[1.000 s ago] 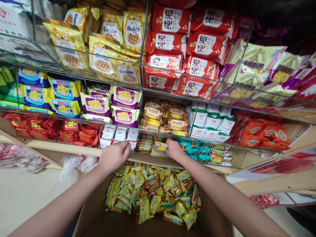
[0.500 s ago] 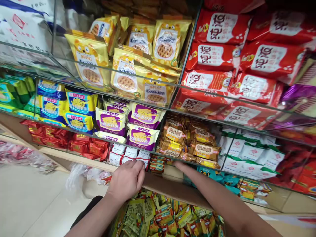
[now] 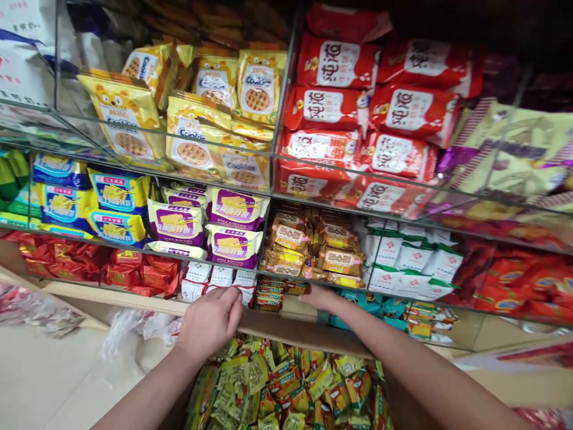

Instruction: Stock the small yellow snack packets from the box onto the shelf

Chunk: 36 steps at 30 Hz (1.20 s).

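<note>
My left hand [image 3: 210, 319] rests with curled fingers on the far rim of a cardboard box [image 3: 286, 328], just below small white snack packs [image 3: 219, 278]. My right hand [image 3: 320, 297] reaches into the bottom shelf compartment beside a stack of small orange-and-green snack packs [image 3: 273, 291]; its fingers are partly hidden, so whether it holds a pack is unclear. The box below is full of several yellow, green and orange snack packets [image 3: 286, 388].
Glass-fronted shelves hold yellow cookie bags [image 3: 192, 131], red bags [image 3: 358, 119], purple soda biscuit packs [image 3: 210, 221], brown packs [image 3: 313, 245], blue packs [image 3: 89, 197] and teal packs [image 3: 380, 307]. A clear plastic bag [image 3: 134, 328] lies on the pale floor at left.
The view tilted up and shifted, hiding more of the box. My right hand went deeper into the bottom shelf by the small stacked packs. My left hand stayed on the box rim.
</note>
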Available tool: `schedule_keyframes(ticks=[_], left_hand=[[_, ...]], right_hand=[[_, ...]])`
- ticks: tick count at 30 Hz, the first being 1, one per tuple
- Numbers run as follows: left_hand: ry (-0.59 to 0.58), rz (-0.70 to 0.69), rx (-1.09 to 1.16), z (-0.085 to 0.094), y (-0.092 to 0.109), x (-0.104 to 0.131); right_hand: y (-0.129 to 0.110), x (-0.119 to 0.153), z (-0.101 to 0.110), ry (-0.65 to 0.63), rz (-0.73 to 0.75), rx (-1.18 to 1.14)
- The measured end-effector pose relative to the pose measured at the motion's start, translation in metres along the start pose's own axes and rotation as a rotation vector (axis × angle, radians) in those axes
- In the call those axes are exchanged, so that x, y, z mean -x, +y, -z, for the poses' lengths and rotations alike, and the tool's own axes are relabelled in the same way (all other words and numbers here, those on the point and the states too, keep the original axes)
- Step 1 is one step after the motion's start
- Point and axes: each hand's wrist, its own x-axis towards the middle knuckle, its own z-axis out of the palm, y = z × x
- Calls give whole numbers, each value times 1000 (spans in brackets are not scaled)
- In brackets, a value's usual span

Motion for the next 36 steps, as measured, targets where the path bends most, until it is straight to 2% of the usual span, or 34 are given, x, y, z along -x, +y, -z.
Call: schedule_keyframes(ticks=[3,5,7,9,11,13,16,19,21,22,24,26,29,30,32,34,36], left_hand=[[-39,64,-16,3,5,-1],[-78,127,-31,6,9,-1],[-119,175,-41,9,12,0],[-154,195,-35,11,15,1],[-170,205,-16,13,16,4],[-131,165,44,16,18,9],[33,-62,196,20,24,25],[131,-343,338,18,38,59],[108,-432,445,12,50,87],[77,-430,508,8,57,101],[-12,-355,654,-3,73,122],[-126,-202,833,-11,90,132],[-344,109,1135,-16,118,126],[-432,188,1218,-15,127,121],[-571,280,1348,-13,141,112],[-594,337,1441,-11,150,108],[-527,434,1535,-10,154,109]], right_hand=[[-12,66,38,-61,142,13],[-14,121,47,-24,338,67],[-5,172,34,-61,392,150],[15,211,3,-121,291,213],[37,233,-33,-269,188,298],[52,240,-65,-373,109,386],[57,235,-90,-421,86,493],[53,229,-90,-429,90,487],[52,229,-81,-429,113,467],[52,230,-74,-415,133,442],[50,233,-58,-353,132,290],[45,235,-41,-282,73,-27],[31,239,-24,-234,-16,-615],[26,240,-20,-232,-21,-746],[16,245,-16,-227,-26,-857],[9,249,-16,-181,-39,-862],[5,253,-20,-85,-72,-896]])
